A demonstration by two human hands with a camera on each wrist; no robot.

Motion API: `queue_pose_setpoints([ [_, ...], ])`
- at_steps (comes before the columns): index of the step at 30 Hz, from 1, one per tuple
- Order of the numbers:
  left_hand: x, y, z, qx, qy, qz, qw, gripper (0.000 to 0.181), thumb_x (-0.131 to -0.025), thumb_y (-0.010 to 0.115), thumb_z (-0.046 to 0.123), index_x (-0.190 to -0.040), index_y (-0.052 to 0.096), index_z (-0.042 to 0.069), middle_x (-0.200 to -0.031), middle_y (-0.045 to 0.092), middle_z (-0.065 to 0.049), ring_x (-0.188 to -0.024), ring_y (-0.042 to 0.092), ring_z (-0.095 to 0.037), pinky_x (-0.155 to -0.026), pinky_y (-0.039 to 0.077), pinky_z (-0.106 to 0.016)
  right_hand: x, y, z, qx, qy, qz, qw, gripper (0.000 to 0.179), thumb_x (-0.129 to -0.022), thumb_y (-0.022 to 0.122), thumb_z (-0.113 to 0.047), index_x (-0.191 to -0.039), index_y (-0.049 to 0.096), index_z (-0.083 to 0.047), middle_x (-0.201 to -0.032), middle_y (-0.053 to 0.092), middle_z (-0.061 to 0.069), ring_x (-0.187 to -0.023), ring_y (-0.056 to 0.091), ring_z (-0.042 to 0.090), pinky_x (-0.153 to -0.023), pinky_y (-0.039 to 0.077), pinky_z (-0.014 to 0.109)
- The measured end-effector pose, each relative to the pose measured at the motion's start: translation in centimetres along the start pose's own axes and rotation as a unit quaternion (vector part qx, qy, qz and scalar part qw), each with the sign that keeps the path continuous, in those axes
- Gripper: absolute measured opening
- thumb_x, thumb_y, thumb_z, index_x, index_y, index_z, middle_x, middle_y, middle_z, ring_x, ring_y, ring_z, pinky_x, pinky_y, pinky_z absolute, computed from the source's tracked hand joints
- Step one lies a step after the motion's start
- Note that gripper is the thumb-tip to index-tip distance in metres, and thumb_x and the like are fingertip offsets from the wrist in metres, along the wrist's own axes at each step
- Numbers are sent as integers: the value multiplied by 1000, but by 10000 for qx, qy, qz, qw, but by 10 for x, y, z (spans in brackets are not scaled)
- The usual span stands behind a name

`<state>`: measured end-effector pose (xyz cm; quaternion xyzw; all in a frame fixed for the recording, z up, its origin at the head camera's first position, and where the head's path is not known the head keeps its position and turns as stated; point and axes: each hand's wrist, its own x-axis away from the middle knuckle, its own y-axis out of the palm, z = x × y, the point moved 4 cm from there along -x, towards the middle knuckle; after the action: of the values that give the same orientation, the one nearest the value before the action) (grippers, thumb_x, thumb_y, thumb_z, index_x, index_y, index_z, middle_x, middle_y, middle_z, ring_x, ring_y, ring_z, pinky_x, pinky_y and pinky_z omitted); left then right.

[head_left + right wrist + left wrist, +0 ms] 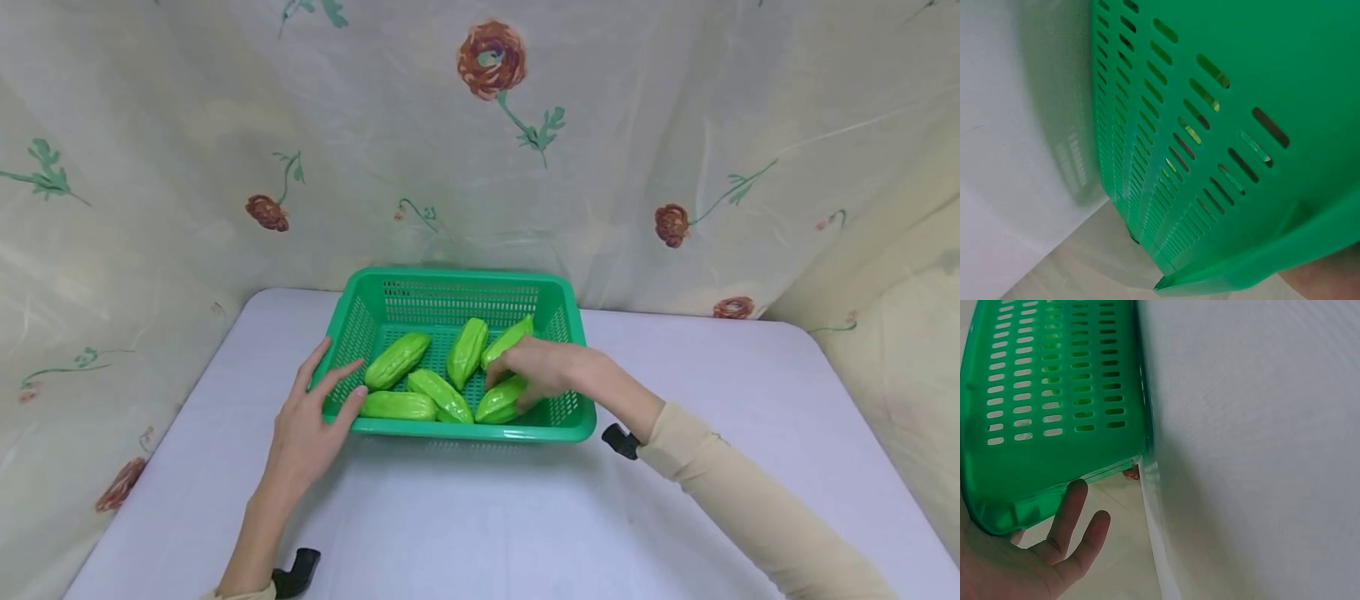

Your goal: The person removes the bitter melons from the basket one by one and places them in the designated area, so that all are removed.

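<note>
A green plastic basket (465, 273) with slotted walls stands on the table. Several light-green ridged gourds (397, 360) lie inside it. My left hand (303, 433) holds the basket's front left corner, its thumb over the rim; two of its fingers (1093, 540) show outside the wall in the left wrist view. My right hand (542, 365) reaches over the right side into the basket and grips a gourd (497, 404) at the front right. Another gourd (508, 340) lies just behind that hand. The right wrist view has mostly the basket's outer wall (1210, 125), which hides the fingers.
The table (480, 517) has a white cover. A flower-patterned curtain (360, 133) hangs behind it and along both sides. Black wrist mounts (621, 442) sit on both forearms.
</note>
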<state>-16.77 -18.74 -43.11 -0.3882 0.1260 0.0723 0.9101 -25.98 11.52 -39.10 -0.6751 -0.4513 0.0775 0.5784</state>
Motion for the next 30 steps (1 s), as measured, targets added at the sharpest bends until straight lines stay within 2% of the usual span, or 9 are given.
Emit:
queue_pose_setpoints([
  [6,0,1,-3,-10,17,27,10000,49,-110,61,40,-156,58,23,-179,29,-6,-147,52,-52,-93,56,-70,4,-2,-1,-112,-174,205,9996,46,-94,85,-19,-139,72,-21,-141,74,1,-135,67,23,-115,55,42],
  [15,0,0,-2,-36,8,19,10000,49,-110,61,40,-156,59,24,-179,29,-4,-144,55,-52,-88,58,-66,16,-17,3,-489,-414,894,9939,51,-98,80,-30,-144,66,-13,-139,74,5,-125,71,25,-108,58,46],
  [19,0,0,-2,-31,3,12,10000,49,-110,61,40,-156,58,25,-179,29,-4,-143,56,-53,-88,58,-66,25,-23,11,-908,-378,1056,9895,55,-102,75,-38,-150,61,-15,-142,72,9,-127,71,29,-108,58,51],
  [23,0,0,-2,-16,36,26,10000,50,-110,61,39,-157,57,23,-179,29,-5,-144,55,-53,-89,57,-67,33,-27,21,-1305,-271,1198,9838,57,-103,74,-38,-152,59,-14,-143,71,11,-129,70,33,-110,57,55],
  [27,0,1,-2,-12,50,31,10000,50,-110,61,38,-157,56,23,-179,29,-5,-147,52,-52,-93,56,-70,37,-28,29,-1518,-255,1365,9786,57,-104,72,-37,-152,58,-11,-142,70,14,-128,71,34,-109,58,53],
  [30,1,1,-3,-31,32,9,10000,50,-110,61,38,-157,56,23,-179,28,-6,-147,52,-52,-93,57,-70,37,-29,33,-1599,-216,1480,9757,58,-105,70,-40,-153,57,-11,-139,72,13,-125,73,29,-106,60,48],
])
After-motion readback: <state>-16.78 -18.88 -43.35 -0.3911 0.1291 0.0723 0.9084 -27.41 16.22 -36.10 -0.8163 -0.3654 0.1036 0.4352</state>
